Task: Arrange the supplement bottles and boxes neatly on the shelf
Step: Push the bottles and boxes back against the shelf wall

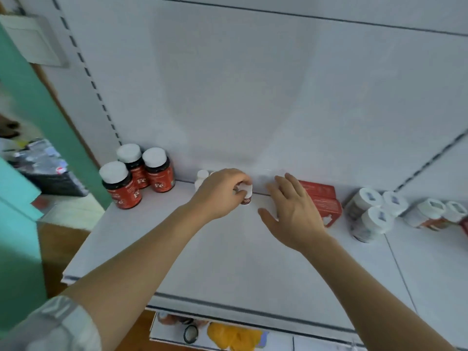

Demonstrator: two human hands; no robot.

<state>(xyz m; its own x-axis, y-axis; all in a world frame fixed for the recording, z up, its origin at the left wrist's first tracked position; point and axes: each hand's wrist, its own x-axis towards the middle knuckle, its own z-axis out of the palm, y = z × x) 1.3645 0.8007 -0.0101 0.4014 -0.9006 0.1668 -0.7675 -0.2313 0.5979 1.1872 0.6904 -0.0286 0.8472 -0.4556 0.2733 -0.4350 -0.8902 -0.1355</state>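
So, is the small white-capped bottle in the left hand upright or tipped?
Upright: the small white-capped bottle has its cap on top, gripped by the left hand.

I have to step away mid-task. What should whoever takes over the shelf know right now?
Left hand grips a small bottle at the shelf back. Right hand is open, holding nothing, in front of the red boxes.
Done: three Fe bottles grouped far left; white-capped jars clustered right.
Left: set the small bottle beside the white bottle, straighten the boxes.
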